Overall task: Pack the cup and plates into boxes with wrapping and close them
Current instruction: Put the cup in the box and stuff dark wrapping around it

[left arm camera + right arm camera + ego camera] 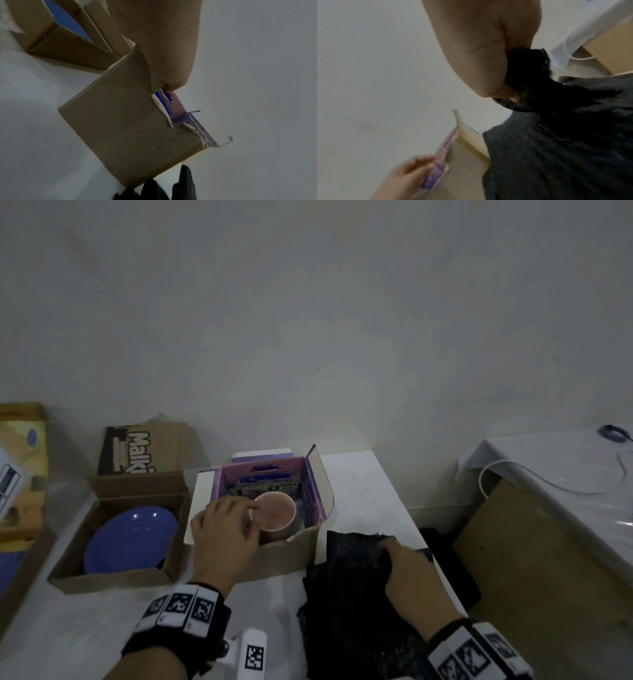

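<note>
At the lower centre of the head view, a pink round ceramic cup (pixel 275 517) stands upright inside an open purple-lined cardboard box (pixel 310 534), its near rim pinched by the left hand (pixel 222 530). A dark, soft sheet of wrapping material (pixel 352 583) at the lower right is gripped at its upper edge by the right hand (pixel 416 582). The cup is judged stiff, smooth and breakable, best taken around its wall, while the wrapping looks limp and light.

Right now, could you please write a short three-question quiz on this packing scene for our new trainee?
1. True or false: the pink cup sits inside the purple-lined box.
2. What does the right hand grip? A) the black wrapping sheet B) a blue plate C) a box flap
3. Fill in: the blue plate lies in the brown box to the ____ of the cup's box.

Key: 1 true; 2 A; 3 left. The left hand touches the cup's rim.
</note>
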A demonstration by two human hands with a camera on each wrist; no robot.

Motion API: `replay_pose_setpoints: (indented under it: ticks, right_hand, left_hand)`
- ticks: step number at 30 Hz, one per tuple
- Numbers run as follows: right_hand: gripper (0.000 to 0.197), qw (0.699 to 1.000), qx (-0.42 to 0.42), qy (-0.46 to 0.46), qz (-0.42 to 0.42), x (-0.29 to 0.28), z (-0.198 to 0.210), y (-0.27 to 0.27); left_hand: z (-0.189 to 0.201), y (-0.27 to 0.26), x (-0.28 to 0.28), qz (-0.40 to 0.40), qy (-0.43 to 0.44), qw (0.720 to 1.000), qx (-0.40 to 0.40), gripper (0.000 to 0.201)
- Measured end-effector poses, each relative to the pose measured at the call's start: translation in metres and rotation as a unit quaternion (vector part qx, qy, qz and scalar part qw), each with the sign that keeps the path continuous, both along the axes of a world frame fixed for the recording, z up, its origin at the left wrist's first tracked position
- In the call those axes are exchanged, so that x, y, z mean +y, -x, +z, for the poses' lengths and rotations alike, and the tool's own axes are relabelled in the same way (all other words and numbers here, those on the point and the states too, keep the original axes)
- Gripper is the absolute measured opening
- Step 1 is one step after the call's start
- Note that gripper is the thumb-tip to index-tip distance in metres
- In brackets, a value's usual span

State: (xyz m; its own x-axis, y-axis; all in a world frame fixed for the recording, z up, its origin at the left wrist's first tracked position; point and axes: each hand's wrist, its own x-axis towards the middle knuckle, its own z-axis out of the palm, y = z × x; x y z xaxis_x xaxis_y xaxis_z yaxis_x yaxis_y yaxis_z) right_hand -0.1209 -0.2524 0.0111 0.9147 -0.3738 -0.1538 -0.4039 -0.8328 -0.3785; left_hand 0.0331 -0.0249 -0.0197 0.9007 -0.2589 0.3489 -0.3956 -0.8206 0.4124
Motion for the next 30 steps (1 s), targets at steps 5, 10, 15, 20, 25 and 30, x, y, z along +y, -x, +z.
replay_pose_setpoints:
  ticks: [5,10,15,20,25,30]
  right_hand:
    - [0.036,0.962,-0.247,-0.113,0.012,0.009,0.048,-0.035]
    - [0.031,0.917,-0.291,-0.271,-0.031,0.039,0.06,-0.065]
    - [0.024,0.94,-0.257,-0.224,0.005,0.062,0.048,-0.085]
    - [0.034,0.959,-0.238,-0.15,0.027,0.074,0.031,-0.106]
    - [0.04,0.975,-0.186,-0.078,0.097,0.089,0.021,-0.121]
    - [0.025,0.975,-0.12,0.045,0.18,0.085,0.014,-0.123]
  left_hand:
    - [0.006,-0.018,0.004,0.053,0.015,0.996,0.064,0.039]
    - [-0.001,-0.023,0.01,0.023,0.048,0.993,0.104,0.055]
    - [-0.007,-0.022,0.021,0.03,-0.001,0.992,0.119,0.066]
    - [0.001,-0.038,0.033,0.035,0.006,0.994,0.102,0.055]
    - [0.002,-0.069,0.027,-0.001,0.054,0.993,0.101,0.052]
    - [-0.011,-0.072,0.023,-0.013,0.133,0.986,0.099,0.054]
